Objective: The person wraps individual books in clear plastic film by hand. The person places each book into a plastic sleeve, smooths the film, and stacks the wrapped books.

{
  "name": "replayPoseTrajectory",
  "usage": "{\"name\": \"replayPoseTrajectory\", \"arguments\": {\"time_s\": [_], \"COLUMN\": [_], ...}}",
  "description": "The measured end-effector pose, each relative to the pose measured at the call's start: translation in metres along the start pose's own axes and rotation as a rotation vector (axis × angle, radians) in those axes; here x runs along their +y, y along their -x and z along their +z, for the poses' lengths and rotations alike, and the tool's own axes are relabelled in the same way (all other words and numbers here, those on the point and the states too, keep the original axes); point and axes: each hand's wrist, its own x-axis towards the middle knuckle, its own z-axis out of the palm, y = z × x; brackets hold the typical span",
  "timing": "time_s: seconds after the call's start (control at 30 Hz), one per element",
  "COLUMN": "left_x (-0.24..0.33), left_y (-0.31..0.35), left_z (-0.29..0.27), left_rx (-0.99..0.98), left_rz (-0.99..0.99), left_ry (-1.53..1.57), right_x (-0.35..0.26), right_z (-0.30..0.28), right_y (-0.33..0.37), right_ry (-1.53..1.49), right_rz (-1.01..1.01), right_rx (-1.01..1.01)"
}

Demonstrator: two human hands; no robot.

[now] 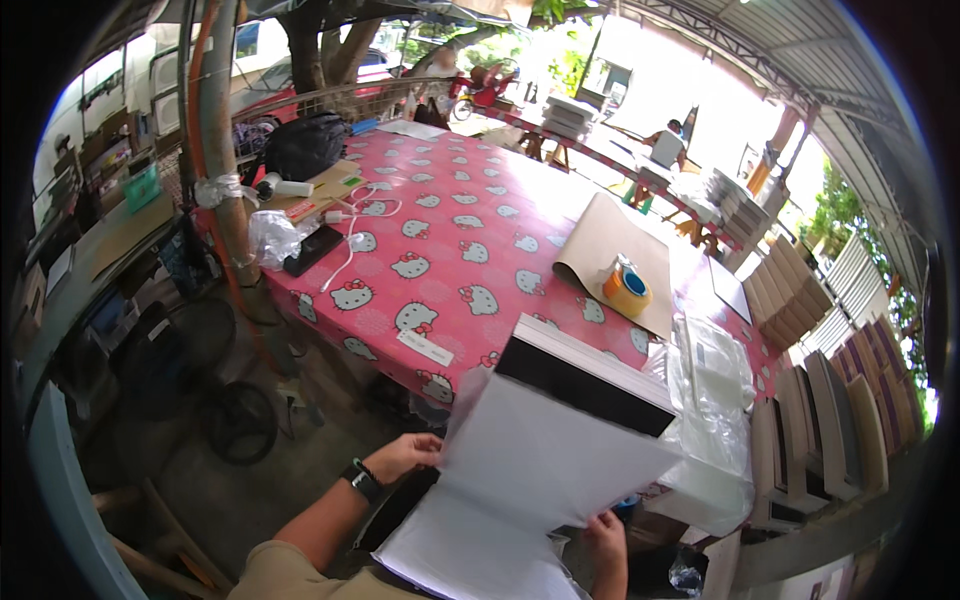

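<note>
Because the white sheet [550, 440] looks broad and limp, we pinch its opposite sides, left hand [404, 457] and right hand [606, 540] nearly closed on it, apparently keeping it spread at the near edge of the counter [440, 265].

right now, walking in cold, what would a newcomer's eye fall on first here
Probably the bright pink tablecloth with its cat-face print, spread across the middle of the view. Next might come the large white sheet at the lower middle, held between the left hand and right hand. Right of centre, a yellow tape roll with a blue core stands out on brown paper.
</note>
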Motion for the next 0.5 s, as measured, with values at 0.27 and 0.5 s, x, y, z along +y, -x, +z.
{"name": "replayPoseTrajectory", "arguments": {"time_s": [0.27,0.5], "left_x": [0.137,0.133], "left_y": [0.032,0.035], "left_z": [0.067,0.066], "left_rx": [0.073,0.167], "left_rz": [0.864,0.728], "left_ry": [-0.399,0.104], "right_x": [0.047,0.034], "right_z": [0.009,0.023], "right_y": [0.018,0.025], "right_ry": [-0.054,-0.046], "right_rz": [-0.052,-0.073], "right_rx": [0.156,0.167]}}
